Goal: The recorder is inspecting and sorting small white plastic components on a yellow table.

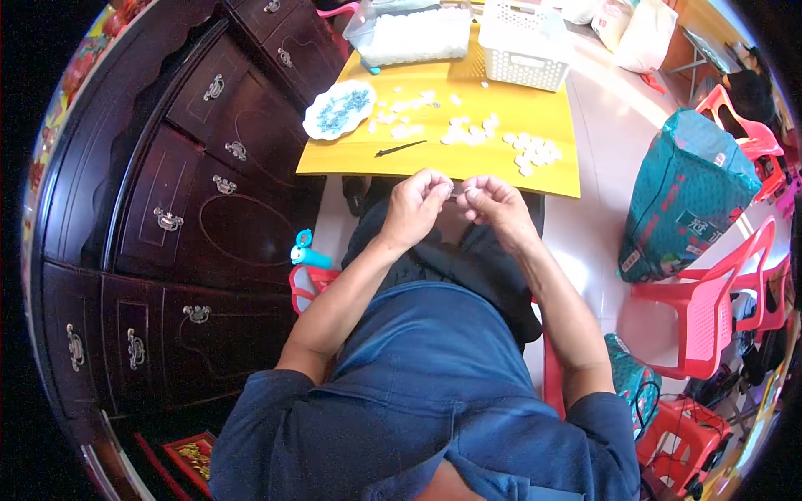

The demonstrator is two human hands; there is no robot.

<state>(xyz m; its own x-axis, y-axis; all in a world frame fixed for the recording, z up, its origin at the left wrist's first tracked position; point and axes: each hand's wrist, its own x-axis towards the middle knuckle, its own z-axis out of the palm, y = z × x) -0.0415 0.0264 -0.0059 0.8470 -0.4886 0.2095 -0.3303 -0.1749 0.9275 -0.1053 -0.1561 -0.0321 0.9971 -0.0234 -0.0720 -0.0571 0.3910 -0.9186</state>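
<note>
Just off the near edge of a yellow table (pixel 334 159), my left hand (pixel 418 207) and my right hand (pixel 499 207) meet, fingertips pinched close together. Something small and pale shows between them, too small to name. Small white pieces (pixel 535 153) lie scattered in loose groups on the tabletop beyond my hands. A thin dark pointed tool, like tweezers (pixel 401 149), rests near the front edge. To the left, a white scalloped plate (pixel 314 122) carries many tiny blue-grey parts (pixel 342 111).
At the table's back stand a clear bin (pixel 357 32) of white pieces (pixel 418 37) and a white perforated basket (pixel 525 63). Dark drawers (pixel 167 200) line my left; a turquoise bottle (pixel 307 253) stands there. Rightward are a large green bag (pixel 685 196) and red plastic chairs (pixel 706 321).
</note>
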